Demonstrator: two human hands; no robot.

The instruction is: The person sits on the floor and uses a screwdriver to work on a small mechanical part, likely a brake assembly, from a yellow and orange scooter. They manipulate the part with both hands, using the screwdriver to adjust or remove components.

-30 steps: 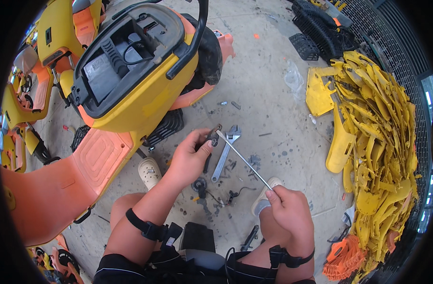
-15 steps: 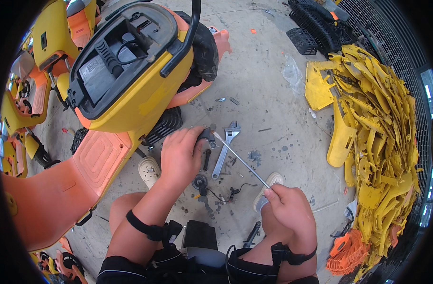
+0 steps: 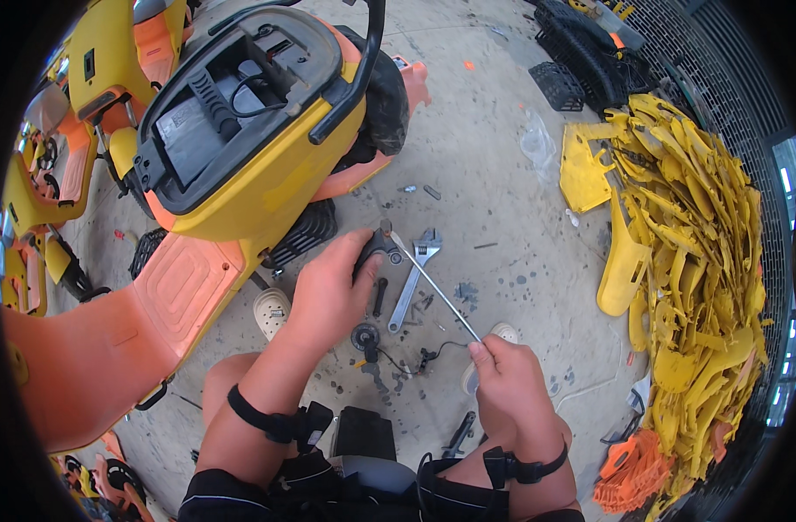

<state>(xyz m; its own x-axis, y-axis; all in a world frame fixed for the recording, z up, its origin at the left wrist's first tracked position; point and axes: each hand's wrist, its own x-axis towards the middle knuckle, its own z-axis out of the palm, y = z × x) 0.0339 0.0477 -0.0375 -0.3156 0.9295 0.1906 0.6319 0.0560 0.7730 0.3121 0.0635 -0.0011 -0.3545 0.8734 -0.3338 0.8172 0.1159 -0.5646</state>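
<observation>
First: Largest items?
Second: Concrete floor (image 3: 481, 165). Standing on it, ahead and left, a yellow and orange scooter (image 3: 263, 196); to the right, a heap of yellow panels (image 3: 694, 287).
First: Hands?
Second: Both occupied. The left hand (image 3: 328, 278), back upward, is curled around a dark part. The right hand (image 3: 511, 370) is closed around a screwdriver (image 3: 437, 289); its handle is hidden in the fist.
First: Lie of the screwdriver?
Second: Its long axis runs diagonally from the right fist, forward and left, to the tip beside the part. Contact there cannot be confirmed. In this view the shaft crosses a wrench (image 3: 408, 291) on the floor.
First: And the part (image 3: 374, 246)?
Second: At the left fingertips, its outer end projecting toward the tip. It lies forward and left of the right hand; the left is the nearer, being in hold of it.
First: Changes against the earlier frames?
Second: Compared with half a second ago, the right fist sits closer to the left hand and the shaft stands steeper in view. A second ago the left thumb and more of the part were exposed.
</observation>
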